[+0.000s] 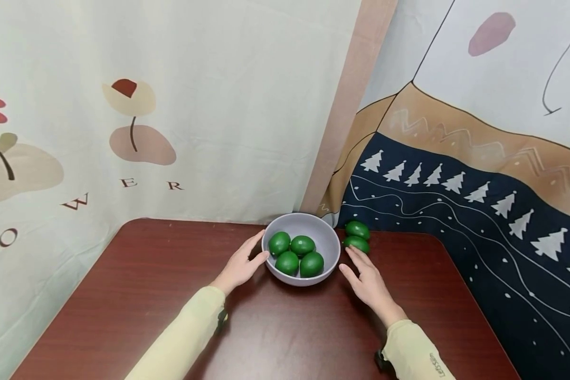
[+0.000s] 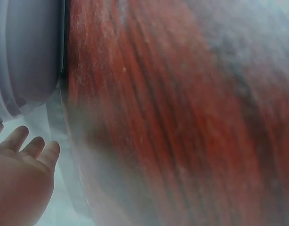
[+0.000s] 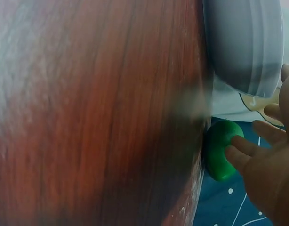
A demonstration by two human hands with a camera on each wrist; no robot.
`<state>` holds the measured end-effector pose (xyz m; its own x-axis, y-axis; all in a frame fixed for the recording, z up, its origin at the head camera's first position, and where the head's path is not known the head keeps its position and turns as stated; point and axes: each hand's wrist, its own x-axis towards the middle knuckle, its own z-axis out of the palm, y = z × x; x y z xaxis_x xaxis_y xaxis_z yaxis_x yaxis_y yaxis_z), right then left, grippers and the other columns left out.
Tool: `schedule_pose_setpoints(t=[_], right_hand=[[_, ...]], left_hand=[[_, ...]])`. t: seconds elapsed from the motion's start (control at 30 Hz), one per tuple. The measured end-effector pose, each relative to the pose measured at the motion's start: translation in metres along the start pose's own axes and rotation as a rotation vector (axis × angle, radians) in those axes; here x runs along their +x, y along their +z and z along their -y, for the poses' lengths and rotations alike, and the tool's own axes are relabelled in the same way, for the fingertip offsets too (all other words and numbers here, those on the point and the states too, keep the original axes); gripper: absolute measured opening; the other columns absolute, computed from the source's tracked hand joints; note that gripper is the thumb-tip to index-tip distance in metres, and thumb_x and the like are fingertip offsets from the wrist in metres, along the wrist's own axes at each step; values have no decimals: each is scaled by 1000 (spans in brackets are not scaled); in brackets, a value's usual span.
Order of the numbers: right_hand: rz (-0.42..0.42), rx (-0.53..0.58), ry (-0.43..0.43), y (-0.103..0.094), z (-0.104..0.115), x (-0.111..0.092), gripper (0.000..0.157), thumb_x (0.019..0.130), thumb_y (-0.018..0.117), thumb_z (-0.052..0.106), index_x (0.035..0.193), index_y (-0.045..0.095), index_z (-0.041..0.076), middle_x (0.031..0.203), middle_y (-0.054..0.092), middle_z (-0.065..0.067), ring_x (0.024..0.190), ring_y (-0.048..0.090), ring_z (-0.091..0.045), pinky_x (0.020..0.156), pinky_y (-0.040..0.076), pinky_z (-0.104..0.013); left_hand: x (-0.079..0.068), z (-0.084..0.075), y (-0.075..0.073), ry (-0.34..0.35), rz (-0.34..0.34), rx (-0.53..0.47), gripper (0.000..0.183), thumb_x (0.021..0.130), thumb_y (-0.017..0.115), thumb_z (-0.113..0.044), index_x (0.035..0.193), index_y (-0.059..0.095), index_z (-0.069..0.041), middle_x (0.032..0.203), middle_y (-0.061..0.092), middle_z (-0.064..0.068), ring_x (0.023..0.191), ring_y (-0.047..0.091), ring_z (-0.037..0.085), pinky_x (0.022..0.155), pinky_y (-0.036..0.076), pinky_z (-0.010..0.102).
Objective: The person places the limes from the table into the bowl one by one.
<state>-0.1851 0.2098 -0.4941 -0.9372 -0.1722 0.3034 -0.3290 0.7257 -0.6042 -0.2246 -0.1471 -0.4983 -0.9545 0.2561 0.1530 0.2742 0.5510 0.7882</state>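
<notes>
A grey-lilac bowl [image 1: 302, 281] stands upright near the table's back edge with several green limes [image 1: 312, 264] in it. My left hand [image 1: 240, 264] is at the bowl's left side, fingers extended and thumb by the rim; whether it touches the wall is hard to tell. To the right of the bowl, two more limes lie on the table, a far lime [image 1: 358, 229] and a near lime [image 1: 357, 244]. Relaxed fingers of my right hand [image 1: 371, 285] reach to the near lime, seemingly at its surface, without curling round it. In the right wrist view one lime [image 3: 222, 150] shows beside those fingertips.
The red-brown wooden table [image 1: 285, 332] ends just behind the bowl. A pale printed curtain [image 1: 228, 105] hangs behind it, and a dark blue cloth with white trees [image 1: 456, 227] hangs at the right back and side.
</notes>
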Motion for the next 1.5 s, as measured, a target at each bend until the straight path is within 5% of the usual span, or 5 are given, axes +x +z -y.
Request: schedule_pose_setpoints(t=[0.5, 1.5], right_hand=[[-66, -43, 16, -5, -7, 6, 56, 99, 70, 25, 147, 56, 0, 155, 49, -20, 142, 46, -41, 113, 41, -61], [-23, -135, 93, -16, -25, 31, 58, 100, 68, 22, 150, 50, -2, 157, 43, -24, 142, 41, -47, 113, 38, -64]], left_hand=[[0, -1, -1, -30, 22, -45, 67, 104, 60, -35, 164, 33, -21, 167, 33, 8, 154, 30, 33, 123, 27, 56], [-1, -2, -1, -58, 25, -60, 67, 104, 59, -38, 164, 32, -23, 168, 34, 4, 151, 34, 35, 120, 32, 58]])
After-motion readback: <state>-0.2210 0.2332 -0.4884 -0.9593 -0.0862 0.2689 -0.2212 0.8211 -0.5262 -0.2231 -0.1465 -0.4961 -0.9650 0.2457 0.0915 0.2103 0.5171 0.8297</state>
